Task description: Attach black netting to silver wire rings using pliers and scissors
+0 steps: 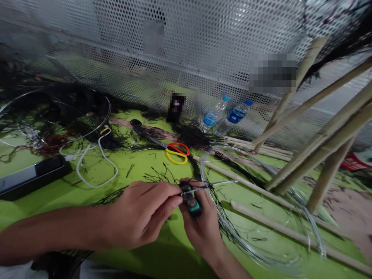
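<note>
Wire (224, 183), nearer you than the scissors (167, 147); your left hand (142, 215) apparently pinches it, your right hand (205, 221) grasps a green-and-black tool (192, 204). Step, seemingly: wire worked against tool; next move needs steady hold.

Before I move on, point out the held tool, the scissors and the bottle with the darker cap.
Held tool (192, 201): head view, on its black-and-green body.
Scissors (166, 147): head view, where blades meet handles.
Bottle with the darker cap (235, 116): head view, on its label.

Toward the near edge of the surface (174, 252), the left hand (142, 215) is pinching beside the gripping right hand (205, 224).
</note>
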A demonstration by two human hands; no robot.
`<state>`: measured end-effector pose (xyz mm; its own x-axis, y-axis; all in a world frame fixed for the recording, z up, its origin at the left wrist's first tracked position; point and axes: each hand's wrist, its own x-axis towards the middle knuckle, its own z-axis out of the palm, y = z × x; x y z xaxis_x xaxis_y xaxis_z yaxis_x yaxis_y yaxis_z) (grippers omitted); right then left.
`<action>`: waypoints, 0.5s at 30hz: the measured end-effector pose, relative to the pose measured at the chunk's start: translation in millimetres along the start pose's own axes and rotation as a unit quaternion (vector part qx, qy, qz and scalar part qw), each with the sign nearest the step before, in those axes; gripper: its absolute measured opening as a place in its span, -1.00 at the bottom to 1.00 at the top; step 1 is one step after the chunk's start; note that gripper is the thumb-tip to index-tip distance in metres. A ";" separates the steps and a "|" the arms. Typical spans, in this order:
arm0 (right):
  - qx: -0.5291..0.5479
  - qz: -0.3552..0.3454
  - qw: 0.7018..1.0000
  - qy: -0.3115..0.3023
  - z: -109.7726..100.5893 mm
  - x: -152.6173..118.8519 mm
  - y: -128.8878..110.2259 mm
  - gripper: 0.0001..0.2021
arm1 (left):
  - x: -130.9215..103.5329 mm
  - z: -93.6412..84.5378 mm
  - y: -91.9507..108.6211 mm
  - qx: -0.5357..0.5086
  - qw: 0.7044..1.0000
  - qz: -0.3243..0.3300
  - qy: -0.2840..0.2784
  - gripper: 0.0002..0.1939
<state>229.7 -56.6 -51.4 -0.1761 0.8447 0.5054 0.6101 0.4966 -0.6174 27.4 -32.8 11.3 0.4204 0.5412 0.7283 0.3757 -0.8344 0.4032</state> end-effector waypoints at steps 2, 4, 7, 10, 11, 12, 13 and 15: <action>-0.012 -0.009 1.000 0.004 0.5 -0.8 0.9 -0.62 | -1.0 0.7 0.6 -0.004 1.000 0.003 0.000 -0.76; -0.020 -0.015 1.000 0.007 1.0 -1.8 2.7 -0.60 | -1.9 0.8 2.0 -0.006 1.000 0.005 0.000 -0.75; -0.020 -0.020 1.000 0.009 1.8 -4.1 7.2 -0.56 | -3.7 1.5 3.5 -0.009 1.000 0.003 -0.002 -0.77; -0.025 -0.026 0.999 0.012 2.3 -7.3 12.1 -0.54 | -6.0 4.5 2.3 -0.007 1.000 0.006 -0.001 -0.80; -0.031 -0.026 0.999 0.013 2.4 -8.3 13.2 -0.53 | -6.6 5.8 1.4 -0.005 1.000 0.007 0.000 -0.80; -0.036 -0.026 0.999 0.013 2.5 -9.2 13.9 -0.53 | -7.0 7.2 0.6 -0.005 1.000 0.008 0.004 -0.80; -0.040 -0.024 0.999 0.012 2.7 -9.9 14.2 -0.54 | -7.3 8.3 -0.1 -0.005 1.000 0.008 0.006 -0.80; -0.039 -0.020 0.999 0.010 3.2 -10.1 13.7 -0.54 | -7.5 9.8 -0.6 -0.003 1.000 0.007 0.011 -0.80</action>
<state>237.3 -57.6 -66.9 -0.1865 0.8207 0.5401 0.6617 0.5113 -0.5484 32.1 -35.3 0.1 0.4076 0.5266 0.7460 0.3653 -0.8428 0.3954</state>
